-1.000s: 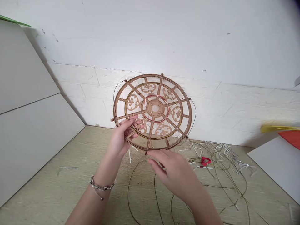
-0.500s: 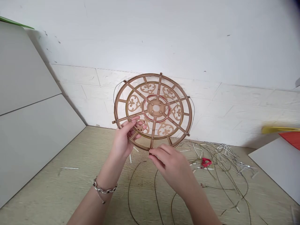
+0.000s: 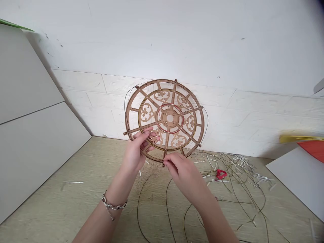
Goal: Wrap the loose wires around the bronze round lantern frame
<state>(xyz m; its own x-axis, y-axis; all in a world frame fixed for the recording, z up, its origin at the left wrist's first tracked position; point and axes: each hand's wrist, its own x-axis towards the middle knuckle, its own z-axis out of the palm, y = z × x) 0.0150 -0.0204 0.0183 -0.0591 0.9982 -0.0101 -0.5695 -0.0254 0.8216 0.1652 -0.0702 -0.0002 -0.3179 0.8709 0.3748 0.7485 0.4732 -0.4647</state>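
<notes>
A round brown openwork frame (image 3: 165, 118), with scroll patterns and spokes, is held tilted up above the table. Red-and-white wire (image 3: 182, 124) circles its hub, and thin wire also runs along its outer rings. My left hand (image 3: 133, 152) is closed around the lower-left rim, thumb in front and fingers showing through the openings. At the bottom rim, beside a small tab (image 3: 164, 165), my right hand (image 3: 188, 175) makes a pinch. Whatever lies between those fingertips is too small or hidden to tell. Thin dark wires (image 3: 138, 209) curve over the table below.
Tangled wires (image 3: 235, 189), silvery strips (image 3: 244, 162) and a red scrap (image 3: 221, 174) lie on the table (image 3: 101, 168) to the right. White panels (image 3: 45, 152) stand at left, a white wall (image 3: 152, 40) behind. A white box-like thing (image 3: 296, 179) stands at right.
The frame has shifted slightly to the right in view and turned a little. My right fingertips stay at the bottom rim, and more of the tab below them shows now.
</notes>
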